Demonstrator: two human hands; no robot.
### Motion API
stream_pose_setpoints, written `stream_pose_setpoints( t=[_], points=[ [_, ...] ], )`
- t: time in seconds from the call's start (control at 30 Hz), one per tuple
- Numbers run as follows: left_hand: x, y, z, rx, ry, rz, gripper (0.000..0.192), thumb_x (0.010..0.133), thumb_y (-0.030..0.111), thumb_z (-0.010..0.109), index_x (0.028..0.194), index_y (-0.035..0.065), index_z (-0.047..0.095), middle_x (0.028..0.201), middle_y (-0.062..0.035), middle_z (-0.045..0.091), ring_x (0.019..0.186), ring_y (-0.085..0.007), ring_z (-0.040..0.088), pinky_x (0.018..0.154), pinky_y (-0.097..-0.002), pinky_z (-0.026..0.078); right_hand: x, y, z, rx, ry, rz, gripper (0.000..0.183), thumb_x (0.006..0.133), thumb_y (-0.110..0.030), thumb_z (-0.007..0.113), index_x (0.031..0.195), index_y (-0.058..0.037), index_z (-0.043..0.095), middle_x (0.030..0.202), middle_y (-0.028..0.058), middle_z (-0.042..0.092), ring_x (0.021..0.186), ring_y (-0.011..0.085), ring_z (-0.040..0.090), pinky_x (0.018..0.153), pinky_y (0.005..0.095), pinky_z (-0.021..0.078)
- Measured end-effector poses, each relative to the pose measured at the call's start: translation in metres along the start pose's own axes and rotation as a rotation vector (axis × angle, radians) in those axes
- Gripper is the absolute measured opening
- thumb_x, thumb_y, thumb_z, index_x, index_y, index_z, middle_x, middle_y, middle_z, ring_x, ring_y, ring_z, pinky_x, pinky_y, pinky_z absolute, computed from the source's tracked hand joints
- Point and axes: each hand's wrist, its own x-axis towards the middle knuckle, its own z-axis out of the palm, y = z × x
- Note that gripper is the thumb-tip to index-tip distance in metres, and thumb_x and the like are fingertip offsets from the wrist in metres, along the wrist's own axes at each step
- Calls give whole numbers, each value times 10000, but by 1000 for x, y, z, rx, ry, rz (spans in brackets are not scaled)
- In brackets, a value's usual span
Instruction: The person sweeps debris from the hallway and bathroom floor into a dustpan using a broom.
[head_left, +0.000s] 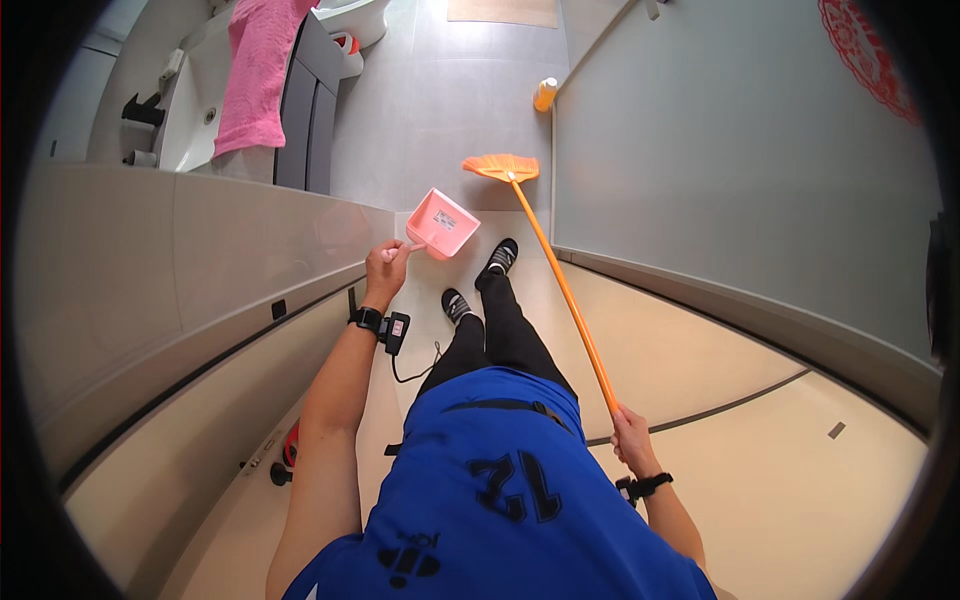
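A pink plastic dustpan (454, 235) hangs from my left hand (386, 271), which is closed around its handle. The pan bears a printed label and sits in front of my feet; whether it touches the floor I cannot tell. My right hand (632, 439) grips the orange pole (564, 289) of a broom near its end. Ahead, the broom's orange bristle head (501, 166) is over the grey bathroom tiles, left of the glass partition's edge.
A yellow bottle with a white cap (545, 94) stands beside the frosted glass partition (720, 172). At left are a washbasin (196, 105), a pink towel (253, 82) over its front, and a dark cabinet (307, 105). A low wall (225, 255) runs along my left.
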Motion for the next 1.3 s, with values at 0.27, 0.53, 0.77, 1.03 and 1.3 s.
stream_pose_setpoints(
  t=[0.27,0.53,0.77,1.03,1.3],
  points=[
    [92,44,23,25,-117,-79,292,893,265,649,889,-19,717,643,-122,642,608,-175,595,608,-337,478,27,-103,-15,143,-91,82,390,1066,-323,443,1414,-169,529,554,-41,436,370,66,417,314,226,325],
    [172,72,62,41,-151,59,241,923,208,668,910,-30,707,630,-50,626,599,-107,541,581,-291,454,54,-140,-28,245,-216,190,378,1064,-361,434,1400,-205,507,546,-9,468,360,99,441,306,238,355],
    [212,101,81,88,-212,104,234,898,197,662,896,-31,717,724,-162,706,660,-228,692,651,-337,534,5,-125,-45,382,-416,355,360,1059,-370,454,1364,-187,505,571,3,473,379,97,424,331,228,337],
    [238,116,58,88,-171,42,232,888,190,657,886,-32,723,753,-174,720,702,-248,715,672,-346,546,-40,-158,-58,215,-305,187,421,1063,-315,472,1435,-119,502,594,0,500,396,76,414,342,216,330],
    [255,105,60,7,-82,42,220,884,189,651,883,-19,723,702,-141,697,643,-183,660,635,-324,515,134,-253,28,34,-151,-206,354,1059,-302,460,1328,-97,566,564,-50,399,387,71,415,334,245,343]
  ],
)
